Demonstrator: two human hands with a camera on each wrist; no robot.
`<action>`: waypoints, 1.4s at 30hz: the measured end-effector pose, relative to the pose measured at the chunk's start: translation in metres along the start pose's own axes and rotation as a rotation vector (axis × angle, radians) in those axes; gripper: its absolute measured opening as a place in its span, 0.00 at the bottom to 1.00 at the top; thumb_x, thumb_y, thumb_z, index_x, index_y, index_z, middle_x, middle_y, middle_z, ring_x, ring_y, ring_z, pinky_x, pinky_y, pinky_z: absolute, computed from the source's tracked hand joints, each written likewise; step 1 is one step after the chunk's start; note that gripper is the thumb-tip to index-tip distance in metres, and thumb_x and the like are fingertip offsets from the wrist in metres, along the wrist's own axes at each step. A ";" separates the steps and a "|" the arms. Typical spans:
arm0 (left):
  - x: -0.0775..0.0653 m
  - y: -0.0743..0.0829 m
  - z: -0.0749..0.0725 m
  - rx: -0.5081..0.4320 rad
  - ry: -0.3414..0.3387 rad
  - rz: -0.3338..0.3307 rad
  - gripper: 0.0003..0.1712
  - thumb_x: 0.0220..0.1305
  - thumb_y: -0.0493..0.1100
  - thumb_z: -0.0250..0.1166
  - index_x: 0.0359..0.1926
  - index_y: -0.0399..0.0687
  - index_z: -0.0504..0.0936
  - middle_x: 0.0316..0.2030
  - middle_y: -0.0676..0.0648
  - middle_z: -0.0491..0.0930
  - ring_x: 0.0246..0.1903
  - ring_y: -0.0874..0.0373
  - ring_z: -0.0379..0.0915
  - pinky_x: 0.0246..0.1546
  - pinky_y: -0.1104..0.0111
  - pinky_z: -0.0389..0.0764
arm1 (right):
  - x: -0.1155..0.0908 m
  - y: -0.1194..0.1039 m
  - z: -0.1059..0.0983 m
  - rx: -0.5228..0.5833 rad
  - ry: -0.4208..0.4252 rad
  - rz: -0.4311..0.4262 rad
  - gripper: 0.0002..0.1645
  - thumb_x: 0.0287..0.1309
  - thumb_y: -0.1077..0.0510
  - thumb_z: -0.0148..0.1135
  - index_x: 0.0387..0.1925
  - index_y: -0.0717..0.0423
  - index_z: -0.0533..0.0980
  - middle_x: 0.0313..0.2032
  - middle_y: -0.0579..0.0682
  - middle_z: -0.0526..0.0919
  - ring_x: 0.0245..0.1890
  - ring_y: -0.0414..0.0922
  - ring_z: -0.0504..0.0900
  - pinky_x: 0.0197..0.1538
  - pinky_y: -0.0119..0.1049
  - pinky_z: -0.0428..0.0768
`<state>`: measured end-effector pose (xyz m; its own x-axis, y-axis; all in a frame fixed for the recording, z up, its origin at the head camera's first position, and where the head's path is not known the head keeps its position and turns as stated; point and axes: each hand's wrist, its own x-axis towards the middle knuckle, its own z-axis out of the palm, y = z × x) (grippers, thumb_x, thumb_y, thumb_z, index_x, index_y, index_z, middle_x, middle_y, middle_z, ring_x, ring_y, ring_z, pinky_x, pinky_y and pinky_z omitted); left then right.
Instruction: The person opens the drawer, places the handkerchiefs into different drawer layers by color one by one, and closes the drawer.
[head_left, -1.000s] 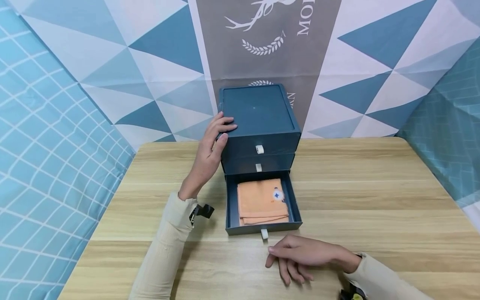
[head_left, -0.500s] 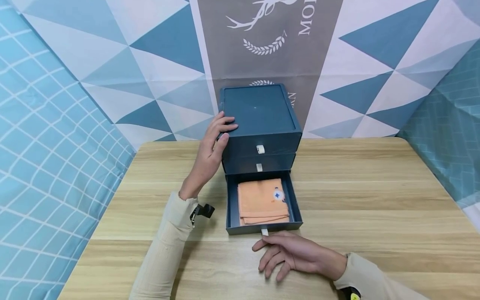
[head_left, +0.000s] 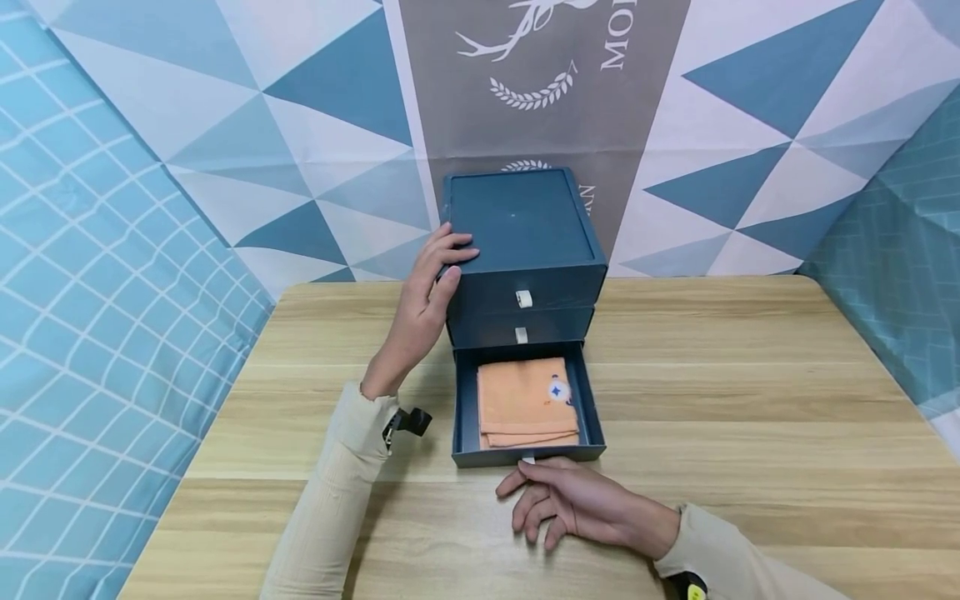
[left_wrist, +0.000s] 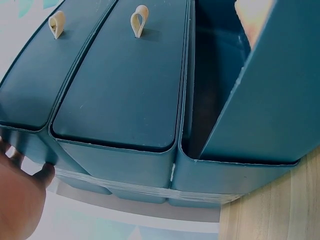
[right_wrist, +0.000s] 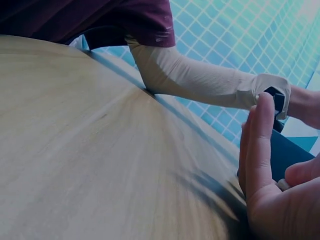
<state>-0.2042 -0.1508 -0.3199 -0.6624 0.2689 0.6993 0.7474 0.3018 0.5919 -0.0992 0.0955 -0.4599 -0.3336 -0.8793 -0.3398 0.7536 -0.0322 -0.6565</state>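
A dark blue chest of drawers (head_left: 517, 221) stands on the table, its bottom drawer (head_left: 468, 417) pulled out. Inside that drawer lies a folded orange cloth (head_left: 525, 400) with a small embroidered patch. My left hand (head_left: 423, 300) rests on the chest's upper left edge, its fingers lying over the top. At the front of the drawer is my right hand (head_left: 573, 500), fingers fairly straight and thumb close to the pull tab (head_left: 528, 461). The right wrist view shows the tab (right_wrist: 283, 184) between thumb and forefinger, with a gap to the forefinger.
Two upper drawers are closed, with pale loop tabs (left_wrist: 139, 21) on their fronts. The wooden table (head_left: 712, 400) extends on both sides of the chest. A patterned wall covering (head_left: 330, 133) is close behind it.
My right hand has moved left and up to the drawer's front, so that it now covers most of the pull tab. The left hand stays on the chest.
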 end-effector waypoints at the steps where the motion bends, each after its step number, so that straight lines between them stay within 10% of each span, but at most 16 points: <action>1: 0.000 0.000 0.000 -0.001 0.001 -0.001 0.18 0.77 0.33 0.45 0.59 0.28 0.75 0.65 0.30 0.66 0.75 0.37 0.44 0.75 0.57 0.46 | 0.000 0.000 0.001 -0.001 0.002 -0.006 0.31 0.77 0.45 0.43 0.65 0.66 0.68 0.39 0.49 0.86 0.34 0.39 0.86 0.36 0.31 0.85; 42: 0.000 0.000 0.001 0.006 -0.002 -0.025 0.19 0.77 0.33 0.45 0.59 0.30 0.75 0.66 0.31 0.66 0.76 0.40 0.43 0.75 0.58 0.45 | 0.006 -0.019 -0.011 -0.069 0.033 -0.082 0.26 0.77 0.47 0.42 0.52 0.65 0.76 0.26 0.47 0.84 0.21 0.36 0.81 0.21 0.29 0.79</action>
<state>-0.2042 -0.1499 -0.3202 -0.6807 0.2635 0.6835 0.7305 0.3137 0.6066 -0.1215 0.0961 -0.4568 -0.4122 -0.8588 -0.3041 0.6824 -0.0698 -0.7277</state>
